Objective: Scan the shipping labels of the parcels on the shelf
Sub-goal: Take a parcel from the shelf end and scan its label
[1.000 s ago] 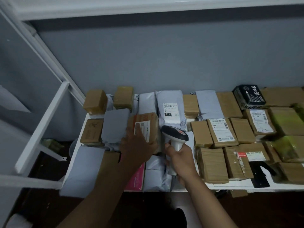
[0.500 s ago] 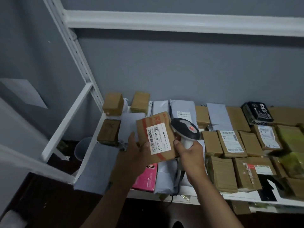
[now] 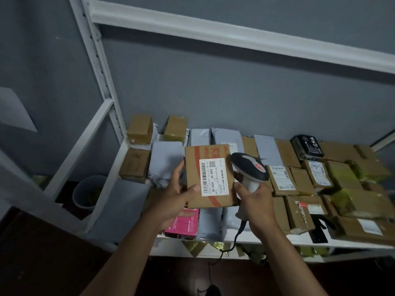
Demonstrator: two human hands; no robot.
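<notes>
A brown parcel (image 3: pixel 208 177) was gripped by the left hand (image 3: pixel 178 194) and held up above the shelf (image 3: pixel 277 242), white label (image 3: pixel 214 177) facing the camera. Just beside it, the scanner (image 3: pixel 249 168) was clasped at its handle by the right hand (image 3: pixel 255 200).

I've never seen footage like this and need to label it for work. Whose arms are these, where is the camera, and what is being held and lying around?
There is no machine here: a person wears a camera on the head, looking forward and down, so their own two arms reach into the single view. The left hand holds a flat cardboard parcel up, its white shipping label facing the camera. The right hand grips a corded barcode scanner just right of the parcel. Below them a white shelf carries many more parcels: brown boxes, grey mailer bags, a pink box and a black box.
</notes>
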